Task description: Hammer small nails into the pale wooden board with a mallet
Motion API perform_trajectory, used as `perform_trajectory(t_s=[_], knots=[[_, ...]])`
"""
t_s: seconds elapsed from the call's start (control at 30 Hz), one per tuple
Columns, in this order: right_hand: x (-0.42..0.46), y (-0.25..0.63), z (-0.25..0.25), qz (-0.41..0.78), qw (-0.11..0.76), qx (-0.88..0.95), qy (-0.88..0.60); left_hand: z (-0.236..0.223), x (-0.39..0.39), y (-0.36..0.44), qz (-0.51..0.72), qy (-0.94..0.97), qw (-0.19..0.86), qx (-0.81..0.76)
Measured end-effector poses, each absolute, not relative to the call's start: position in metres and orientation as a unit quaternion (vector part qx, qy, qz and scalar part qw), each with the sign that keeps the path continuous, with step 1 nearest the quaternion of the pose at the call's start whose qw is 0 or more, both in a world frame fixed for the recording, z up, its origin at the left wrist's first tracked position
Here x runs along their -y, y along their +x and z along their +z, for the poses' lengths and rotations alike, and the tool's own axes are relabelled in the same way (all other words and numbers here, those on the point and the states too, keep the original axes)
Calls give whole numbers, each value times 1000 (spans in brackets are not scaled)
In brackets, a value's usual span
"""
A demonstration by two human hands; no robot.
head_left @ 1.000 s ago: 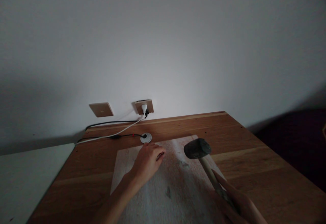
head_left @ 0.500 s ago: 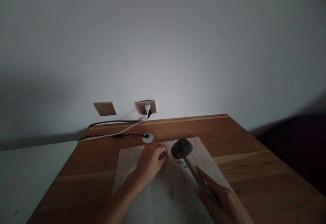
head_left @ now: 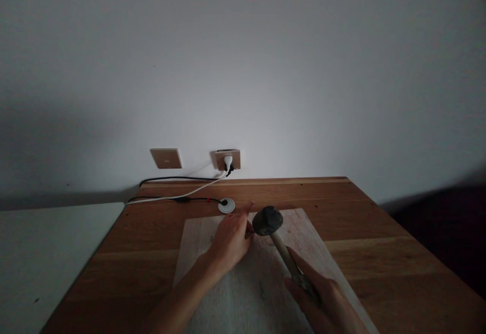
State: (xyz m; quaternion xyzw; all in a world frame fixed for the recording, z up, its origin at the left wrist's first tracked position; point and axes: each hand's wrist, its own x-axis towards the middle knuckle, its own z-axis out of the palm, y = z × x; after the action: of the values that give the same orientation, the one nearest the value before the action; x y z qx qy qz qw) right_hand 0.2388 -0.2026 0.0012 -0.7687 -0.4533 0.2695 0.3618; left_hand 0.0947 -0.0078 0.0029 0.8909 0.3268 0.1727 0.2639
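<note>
My right hand [head_left: 322,293] is closed round the wooden handle of a mallet [head_left: 268,220] with a dark, rounded head. That head hangs over the far part of a pale, worn board [head_left: 246,293], close beside my left hand's fingertips. My left hand [head_left: 233,235] rests over the board with thumb and fingers pinched together and one finger pointing up and away. Whatever the pinch holds is too small and dark to name.
A brown wooden table [head_left: 364,245] lies under the board and meets a pale wall. Behind my left hand are a round cable grommet [head_left: 227,205], a white cable [head_left: 197,190] and a wall socket [head_left: 235,158] with plugs. A white surface [head_left: 56,253] adjoins at left.
One finger of my left hand has lifted and now points up. The mallet head is nearer to my left fingertips. The whole view has shifted slightly.
</note>
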Motion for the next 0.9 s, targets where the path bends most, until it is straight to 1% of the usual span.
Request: perform_trajectory(t_s=[0.17,0.33,0.43,0.57,0.7,0.9], knots=[[204,242,-8,273,353,447,-776,-3,6,94,159,892,259,-335],[204,246,-8,303,331,467,-762,-4,5,94,147,885,274,-345],[204,244,-8,281,346,454,-772,-5,5,95,144,891,262,-342],[205,241,-7,272,332,468,-772,-9,5,95,159,898,237,-334],[205,240,-8,278,337,466,-770,-10,5,96,168,892,249,-339],[208,238,-12,250,347,469,-773,-6,7,96,160,884,265,-350]])
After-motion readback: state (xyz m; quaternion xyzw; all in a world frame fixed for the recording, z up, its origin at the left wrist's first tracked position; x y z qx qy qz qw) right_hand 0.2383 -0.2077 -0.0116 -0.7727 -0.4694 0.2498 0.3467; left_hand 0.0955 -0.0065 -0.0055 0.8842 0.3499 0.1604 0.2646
